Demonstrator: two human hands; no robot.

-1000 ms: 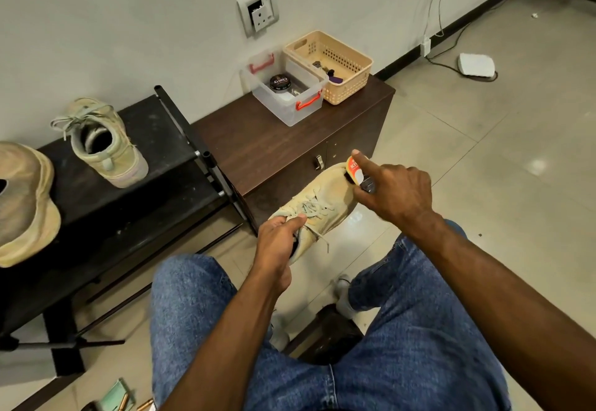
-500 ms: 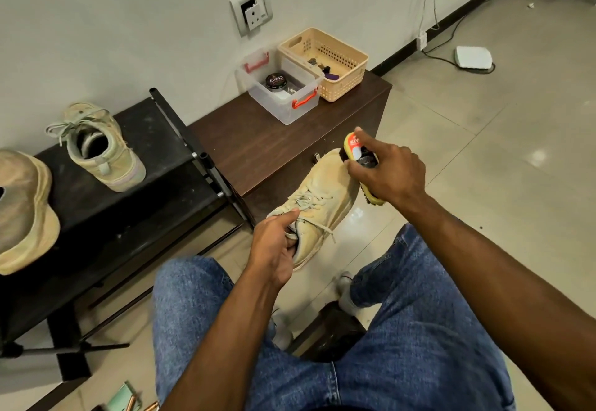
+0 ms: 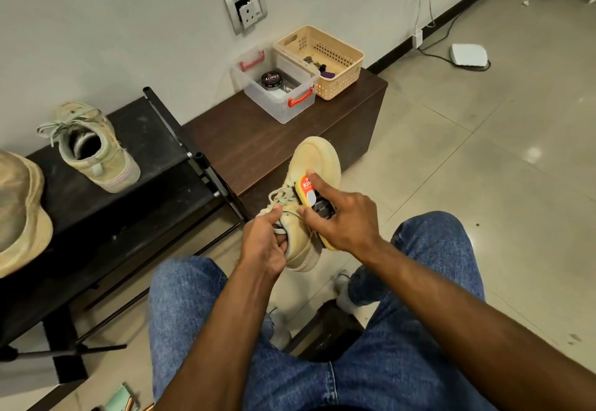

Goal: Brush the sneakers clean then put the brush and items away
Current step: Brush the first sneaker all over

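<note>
Above the knees, a dusty tan sneaker, laced.

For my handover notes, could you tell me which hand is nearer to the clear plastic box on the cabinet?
Right. The right hand, gripping the brush, is closer below the clear box; the left hand holds the sneaker's heel end, lower.

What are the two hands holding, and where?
Left hand grips the sneaker at its heel opening; right hand holds the brush by its back.
</note>
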